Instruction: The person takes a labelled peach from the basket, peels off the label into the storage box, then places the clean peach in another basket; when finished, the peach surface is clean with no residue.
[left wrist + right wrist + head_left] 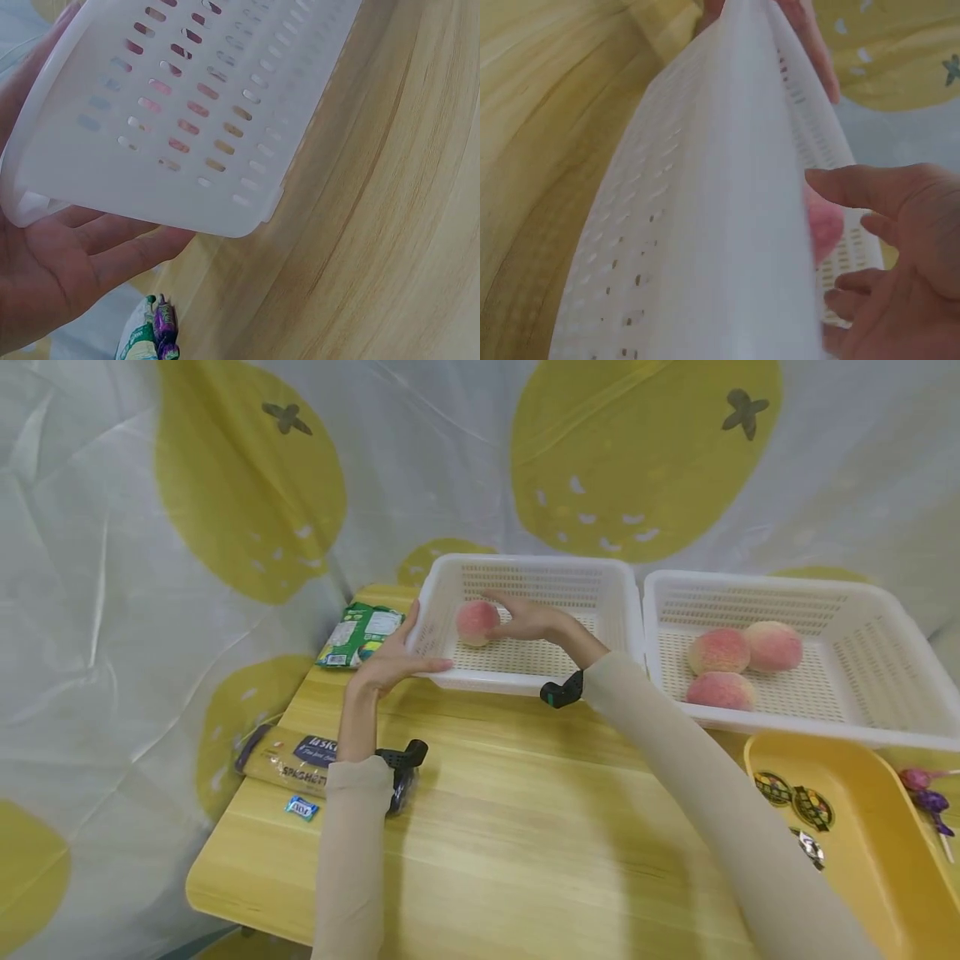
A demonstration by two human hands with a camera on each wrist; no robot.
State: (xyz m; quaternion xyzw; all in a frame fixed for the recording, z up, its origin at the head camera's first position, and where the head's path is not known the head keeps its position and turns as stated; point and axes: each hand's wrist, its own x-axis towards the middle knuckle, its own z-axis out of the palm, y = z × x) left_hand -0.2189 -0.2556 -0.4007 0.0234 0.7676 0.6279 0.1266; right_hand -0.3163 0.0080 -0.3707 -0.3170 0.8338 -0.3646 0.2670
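Observation:
A white plastic basket stands at the back of the table with one pink peach inside, near its left end. My left hand holds the basket's front left corner, thumb along the front rim and fingers outside the left wall. In the left wrist view, fingers of that hand show beyond the basket corner. My right hand reaches into the basket beside the peach, thumb and fingers spread apart. The right wrist view shows the peach partly hidden by the rim; whether the hand touches it I cannot tell.
A second white basket on the right holds three peaches. Front right is a yellow bin with several badge-like pieces, lollipops beside it. Left lie a green packet, a spaghetti bag and a small blue wrapper.

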